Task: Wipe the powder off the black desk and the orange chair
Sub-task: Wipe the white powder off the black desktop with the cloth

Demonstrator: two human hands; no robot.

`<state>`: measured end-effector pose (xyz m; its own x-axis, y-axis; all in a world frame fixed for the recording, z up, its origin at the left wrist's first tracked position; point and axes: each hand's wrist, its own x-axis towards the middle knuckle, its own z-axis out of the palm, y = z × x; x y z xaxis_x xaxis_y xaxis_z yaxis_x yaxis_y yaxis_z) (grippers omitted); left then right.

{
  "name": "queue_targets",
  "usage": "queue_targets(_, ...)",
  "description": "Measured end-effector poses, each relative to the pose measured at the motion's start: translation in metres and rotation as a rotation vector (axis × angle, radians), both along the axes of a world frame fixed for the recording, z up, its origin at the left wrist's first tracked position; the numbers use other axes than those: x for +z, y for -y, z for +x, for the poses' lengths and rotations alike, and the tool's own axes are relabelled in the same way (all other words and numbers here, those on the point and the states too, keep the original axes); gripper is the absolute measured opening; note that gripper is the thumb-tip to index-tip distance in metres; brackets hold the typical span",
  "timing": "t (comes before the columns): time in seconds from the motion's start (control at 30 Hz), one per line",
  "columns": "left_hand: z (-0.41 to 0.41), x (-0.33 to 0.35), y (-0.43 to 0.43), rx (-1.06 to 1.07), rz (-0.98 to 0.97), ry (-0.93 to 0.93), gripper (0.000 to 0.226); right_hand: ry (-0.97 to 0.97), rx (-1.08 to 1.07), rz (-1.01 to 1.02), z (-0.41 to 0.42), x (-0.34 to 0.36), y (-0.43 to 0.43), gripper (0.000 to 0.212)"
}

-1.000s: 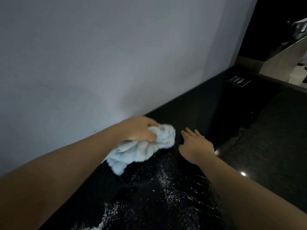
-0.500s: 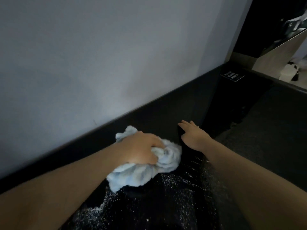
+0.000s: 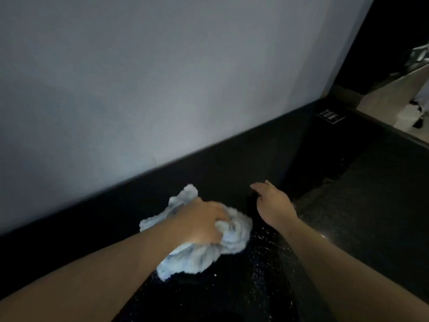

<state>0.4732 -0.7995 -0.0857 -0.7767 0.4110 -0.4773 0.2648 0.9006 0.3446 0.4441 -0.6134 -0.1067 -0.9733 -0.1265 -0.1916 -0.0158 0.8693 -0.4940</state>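
1. Head view: a black glossy table fills the lower part of the picture, from 7 o'clock round to 4 o'clock. It runs along a pale grey wall that takes up the upper left.
2. A black upright strip lies between the wall and the table top, rising from 8 o'clock towards 2 o'clock.
3. The left hand is at 6 o'clock from the middle of the picture, its forearm coming in from 8 o'clock. Its fingers are curled tight into a light blue fluffy cloth, gripping it in a bunch and pressing it down on the table.
4. The cloth spreads out from under the hand at 11 o'clock, 3 o'clock and 6 o'clock.
5. White powder lies as fine specks on the table at 4 to 5 o'clock of the cloth, between the two forearms.
6. The right hand is just beside the cloth at its 2 o'clock, palm down. Its fingers are loosely straight, point towards 10 o'clock and hold nothing. Whether they touch the table cannot be told.
7. A small black label with white print sits far off at 2 o'clock, its text too small to read.
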Motion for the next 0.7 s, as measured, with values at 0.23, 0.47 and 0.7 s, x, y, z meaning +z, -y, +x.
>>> queue_targets(0.23,-0.007,0.024,0.027,0.179,0.089,-0.093,0.048,-0.019,-0.003,-0.105,0.027,0.011,0.016,0.048)
queue_targets(0.47,0.022,-0.007,0.006,0.082,-0.148,-0.147,0.051,0.023,-0.109,-0.231,0.051,0.012,0.027,0.045)
queue_targets(0.7,0.057,0.018,0.043,0.298,0.246,0.021,0.047,0.002,-0.111,-0.322,0.067,0.014,0.037,0.047)
